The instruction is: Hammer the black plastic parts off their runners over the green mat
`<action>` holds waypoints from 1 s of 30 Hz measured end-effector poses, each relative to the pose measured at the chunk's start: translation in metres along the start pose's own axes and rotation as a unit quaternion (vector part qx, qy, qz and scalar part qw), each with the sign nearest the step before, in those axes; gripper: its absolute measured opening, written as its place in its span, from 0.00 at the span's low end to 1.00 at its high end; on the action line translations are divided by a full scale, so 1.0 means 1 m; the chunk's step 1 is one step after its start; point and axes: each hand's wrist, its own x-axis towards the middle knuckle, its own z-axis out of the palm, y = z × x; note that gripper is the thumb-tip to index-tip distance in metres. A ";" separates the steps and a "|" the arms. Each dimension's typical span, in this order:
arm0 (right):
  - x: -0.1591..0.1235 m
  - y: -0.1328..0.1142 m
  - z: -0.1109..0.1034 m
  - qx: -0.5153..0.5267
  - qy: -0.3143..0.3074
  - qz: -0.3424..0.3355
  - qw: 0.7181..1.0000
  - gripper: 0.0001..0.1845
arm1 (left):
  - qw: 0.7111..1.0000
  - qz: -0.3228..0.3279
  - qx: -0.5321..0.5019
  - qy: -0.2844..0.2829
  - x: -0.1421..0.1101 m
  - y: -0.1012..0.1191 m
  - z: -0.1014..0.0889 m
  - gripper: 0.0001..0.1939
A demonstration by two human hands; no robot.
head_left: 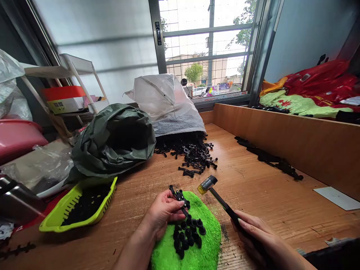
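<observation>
My left hand (pixel 163 214) is closed on a black plastic part (pixel 179 198), held over a bright green fuzzy mat (pixel 209 240). Several small black round caps (pixel 188 234) lie in a cluster on the mat just right of that hand. My right hand (pixel 257 238) grips the black handle of a small hammer (pixel 219 197); its yellow and black head is raised above the wooden table (pixel 253 183), just beyond the mat's far edge.
A pile of black plastic parts (pixel 194 152) spills from a white sack (pixel 168 103) at the back. A dark green sack (pixel 112 138) lies left, with a lime basket (pixel 80 223) of black pieces in front. More black parts (pixel 270 159) line the wooden wall (pixel 295 140) on the right.
</observation>
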 end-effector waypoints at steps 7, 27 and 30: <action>-0.012 -0.001 -0.006 -0.133 0.037 -0.069 0.988 0.23 | 1.000 0.006 -0.022 0.005 -0.002 0.003 0.001 0.11; -0.020 -0.023 0.001 -0.294 0.036 -0.156 0.942 0.25 | 0.999 0.029 -0.031 0.008 0.002 -0.003 0.000 0.14; -0.022 -0.044 0.004 -0.367 0.029 -0.264 0.892 0.22 | 0.999 0.025 -0.028 0.019 0.002 -0.002 0.001 0.13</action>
